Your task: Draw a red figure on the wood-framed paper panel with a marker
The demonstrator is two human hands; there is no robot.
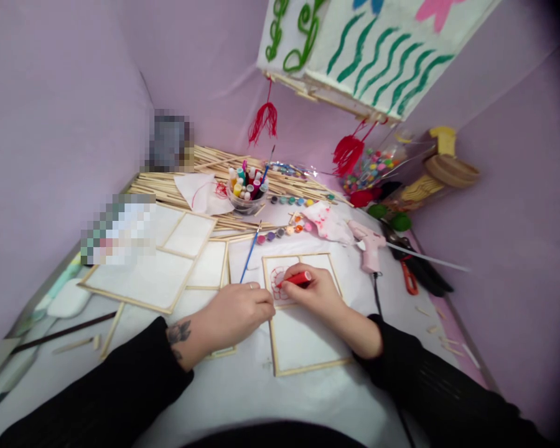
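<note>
A wood-edged white panel (308, 342) lies on the table in front of me, with a red flower-like outline (276, 279) in its upper left section. My right hand (318, 292) is closed on a red marker (300, 279), its tip at the drawing. My left hand (240, 313) rests at the panel's left edge, fingers curled in; whether they pinch anything is hidden. A blue paintbrush (251, 252) lies just beyond my left hand.
More framed panels (140, 280) overlap on the left. Behind are a cup of markers (247, 190), paint pots (280, 232) and wooden sticks (168, 184). A pink glue gun (368, 242) and pliers (410, 274) lie right. A painted lantern (378, 56) hangs above.
</note>
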